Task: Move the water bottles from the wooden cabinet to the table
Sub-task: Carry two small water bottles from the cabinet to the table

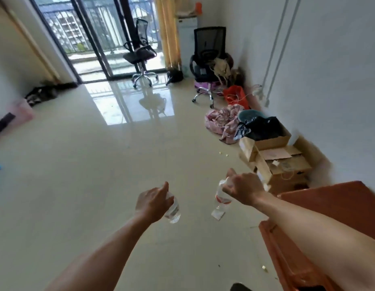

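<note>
I see glossy cream tile floor (81,175) filling room, window glare reflected at far end. On it: two black office chairs (141,53) (208,59), red bag (235,94) beside wall, pink crumpled cloth (222,122), open cardboard boxes (275,156) along right wall, dark bundle (45,92) far left. Reddish wooden cabinet (329,206) stands at my near right.

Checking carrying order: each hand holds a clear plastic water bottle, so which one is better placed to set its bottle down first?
No table shows, so it is undecided. The right hand leads slightly, its clear plastic water bottle further forward than the left hand's.
</note>
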Motion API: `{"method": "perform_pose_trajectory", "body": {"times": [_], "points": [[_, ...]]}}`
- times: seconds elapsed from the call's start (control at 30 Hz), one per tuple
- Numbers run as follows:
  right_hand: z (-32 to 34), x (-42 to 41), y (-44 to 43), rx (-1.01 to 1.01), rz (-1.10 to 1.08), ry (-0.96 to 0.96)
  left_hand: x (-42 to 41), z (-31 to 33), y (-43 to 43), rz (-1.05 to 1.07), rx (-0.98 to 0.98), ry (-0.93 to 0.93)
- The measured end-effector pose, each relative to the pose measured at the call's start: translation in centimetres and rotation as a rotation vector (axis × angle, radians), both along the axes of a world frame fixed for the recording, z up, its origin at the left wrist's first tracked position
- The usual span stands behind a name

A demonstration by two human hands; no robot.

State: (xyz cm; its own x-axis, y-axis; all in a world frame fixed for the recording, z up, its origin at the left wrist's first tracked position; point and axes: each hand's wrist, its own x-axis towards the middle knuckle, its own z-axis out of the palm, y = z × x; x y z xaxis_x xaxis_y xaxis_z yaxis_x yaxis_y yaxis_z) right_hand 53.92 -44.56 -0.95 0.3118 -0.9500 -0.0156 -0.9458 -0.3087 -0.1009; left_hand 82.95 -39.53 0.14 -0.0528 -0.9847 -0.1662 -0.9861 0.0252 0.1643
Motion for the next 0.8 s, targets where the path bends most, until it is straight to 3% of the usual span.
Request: {"method": "perform_pose_trajectory", "body": {"times": [0.53,0.8], "points": [[1.0,45.2,-23.5,0.033,0.662,-0.021,34.7,0.2,-5.6,0.694,0.024,-0.083],[3.3,67.8,-26.7,0.006,0.982,-0.042,49.4,2.3,-3.7,1.059,-0.067,-0.073]]}}
